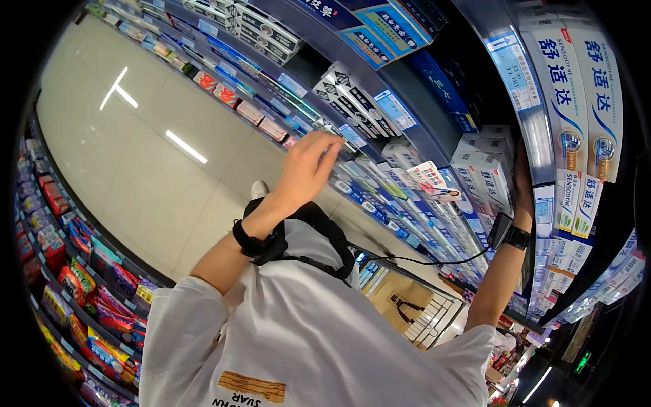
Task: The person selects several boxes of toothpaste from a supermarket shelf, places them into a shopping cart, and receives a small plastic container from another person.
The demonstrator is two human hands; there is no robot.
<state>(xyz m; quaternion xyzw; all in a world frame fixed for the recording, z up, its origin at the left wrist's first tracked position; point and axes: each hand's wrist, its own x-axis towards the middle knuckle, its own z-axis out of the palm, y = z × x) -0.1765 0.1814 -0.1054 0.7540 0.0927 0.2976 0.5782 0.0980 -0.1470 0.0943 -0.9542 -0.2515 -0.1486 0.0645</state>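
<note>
My left hand hangs beside the lower shelves with its fingers loosely bent, thumb apart, and nothing visible in it. Just beyond its fingertips are black and white toothpaste boxes. At the right, my right hand reaches into a shelf, against or close beside a stack of white Sensodyne toothpaste boxes. Its fingers are in shadow and partly hidden, so its grip cannot be made out. A black wristband with a small device and a cable is on the right wrist; another black band circles the left.
Larger Sensodyne boxes stand on the shelf at the right. A promotional card juts from a shelf edge. A wire shopping cart stands near my body. Across the tiled floor, another shelf holds colourful packets.
</note>
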